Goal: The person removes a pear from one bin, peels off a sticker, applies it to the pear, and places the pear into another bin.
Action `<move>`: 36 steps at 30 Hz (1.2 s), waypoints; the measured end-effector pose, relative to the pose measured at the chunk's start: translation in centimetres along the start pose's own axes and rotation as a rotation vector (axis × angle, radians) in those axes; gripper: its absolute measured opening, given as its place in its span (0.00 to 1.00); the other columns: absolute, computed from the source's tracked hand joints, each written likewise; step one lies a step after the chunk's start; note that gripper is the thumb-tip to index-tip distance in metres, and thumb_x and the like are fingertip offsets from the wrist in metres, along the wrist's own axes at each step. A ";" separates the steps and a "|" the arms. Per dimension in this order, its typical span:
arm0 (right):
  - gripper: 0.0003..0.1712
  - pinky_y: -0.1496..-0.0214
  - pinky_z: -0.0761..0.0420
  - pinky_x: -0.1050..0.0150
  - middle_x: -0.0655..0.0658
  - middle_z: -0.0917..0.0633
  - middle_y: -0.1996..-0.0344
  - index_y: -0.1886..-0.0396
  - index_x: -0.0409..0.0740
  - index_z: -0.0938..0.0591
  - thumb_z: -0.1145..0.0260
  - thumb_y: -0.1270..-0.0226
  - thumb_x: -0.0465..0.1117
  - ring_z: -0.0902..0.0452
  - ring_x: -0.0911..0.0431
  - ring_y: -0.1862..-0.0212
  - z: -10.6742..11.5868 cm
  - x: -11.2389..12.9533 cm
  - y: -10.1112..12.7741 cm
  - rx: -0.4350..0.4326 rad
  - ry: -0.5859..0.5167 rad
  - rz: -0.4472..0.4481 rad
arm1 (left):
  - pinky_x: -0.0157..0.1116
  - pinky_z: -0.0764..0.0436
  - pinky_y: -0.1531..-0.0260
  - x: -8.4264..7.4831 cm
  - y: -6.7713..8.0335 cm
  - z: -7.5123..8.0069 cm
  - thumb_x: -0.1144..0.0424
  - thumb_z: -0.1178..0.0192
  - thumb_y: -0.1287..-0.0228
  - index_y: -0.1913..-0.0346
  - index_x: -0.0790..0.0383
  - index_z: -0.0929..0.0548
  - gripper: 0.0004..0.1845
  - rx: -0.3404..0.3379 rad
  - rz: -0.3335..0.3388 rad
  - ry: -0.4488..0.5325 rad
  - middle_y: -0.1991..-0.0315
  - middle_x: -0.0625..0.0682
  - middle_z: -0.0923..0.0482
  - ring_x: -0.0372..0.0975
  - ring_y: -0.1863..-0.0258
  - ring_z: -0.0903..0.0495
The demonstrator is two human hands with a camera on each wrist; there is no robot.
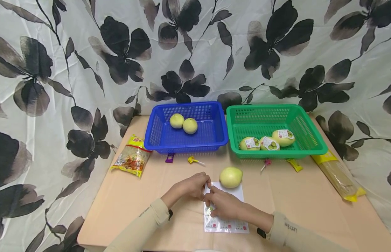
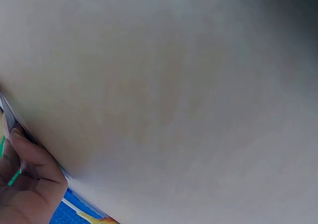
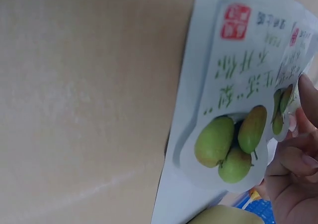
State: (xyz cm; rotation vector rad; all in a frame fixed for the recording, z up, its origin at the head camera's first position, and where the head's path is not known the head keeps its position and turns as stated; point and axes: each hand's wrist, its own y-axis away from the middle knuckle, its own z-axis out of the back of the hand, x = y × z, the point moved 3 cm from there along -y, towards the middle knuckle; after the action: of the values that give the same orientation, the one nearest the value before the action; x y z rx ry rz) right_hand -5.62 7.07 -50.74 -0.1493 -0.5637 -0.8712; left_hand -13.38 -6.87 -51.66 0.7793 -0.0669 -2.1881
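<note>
A white sticker sheet (image 1: 226,224) lies on the tan table (image 1: 126,203) near its front edge. My left hand (image 1: 207,184) pinches the sheet's upper left corner. My right hand (image 1: 211,207) lies over the sheet and pinches a pear-print sticker (image 3: 233,110) at its edge. In the right wrist view the right hand's fingers (image 3: 293,169) curl beside that sticker on the sheet (image 3: 174,204). A bare yellow-green fruit (image 1: 231,177) sits on the sheet's far end, just beyond both hands. The left wrist view is mostly blurred table, with my left hand (image 2: 20,184) at the lower left.
A blue basket (image 1: 157,134) holds two bare fruits (image 1: 183,123). Beside it a green basket (image 1: 312,134) holds three stickered fruits (image 1: 266,141). A noodle packet (image 1: 132,159) lies at the left and a long pasta packet (image 1: 338,175) at the right. Small candies (image 1: 195,161) lie before the baskets.
</note>
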 end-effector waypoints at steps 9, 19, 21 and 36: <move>0.14 0.65 0.29 0.74 0.56 0.23 0.72 0.69 0.49 0.22 0.24 0.42 0.31 0.33 0.69 0.67 0.0 -0.4 -0.6 0.002 -0.081 0.097 | 0.28 0.28 0.62 -0.2 0.0 0.3 0.71 0.19 0.56 0.58 0.60 0.18 0.22 -0.008 -0.025 0.005 0.63 0.52 0.25 0.33 0.66 0.32; 0.13 0.69 0.35 0.80 0.59 0.24 0.71 0.71 0.53 0.22 0.27 0.35 0.34 0.35 0.72 0.70 0.8 2.7 2.3 -0.116 0.089 0.293 | 0.30 0.27 0.55 -0.5 0.2 -0.6 0.61 0.15 0.57 0.55 0.54 0.24 0.29 0.073 0.096 -0.054 0.59 0.45 0.33 0.36 0.57 0.33; 0.14 0.69 0.37 0.82 0.60 0.25 0.71 0.71 0.54 0.23 0.27 0.35 0.34 0.34 0.73 0.69 1.0 3.4 3.0 -0.140 0.123 0.343 | 0.31 0.27 0.52 -0.5 0.3 -0.7 0.59 0.15 0.56 0.54 0.52 0.25 0.30 0.080 0.119 -0.077 0.57 0.44 0.34 0.37 0.55 0.33; 0.05 0.67 0.20 0.69 0.53 0.13 0.67 0.63 0.52 0.13 0.25 0.34 0.37 0.22 0.64 0.67 8.4 -0.1 5.0 -0.355 -0.461 0.008 | 0.36 0.23 0.51 -1.1 1.0 0.7 0.56 0.24 0.40 0.53 0.58 0.19 0.18 0.026 0.059 -0.069 0.56 0.49 0.28 0.39 0.57 0.29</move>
State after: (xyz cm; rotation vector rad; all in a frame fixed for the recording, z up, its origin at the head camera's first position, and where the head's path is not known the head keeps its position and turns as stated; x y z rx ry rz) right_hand -5.31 13.27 -43.15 -0.6876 -0.8311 -0.9283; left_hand -12.57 -6.93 -50.29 0.7077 -0.1515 -2.1618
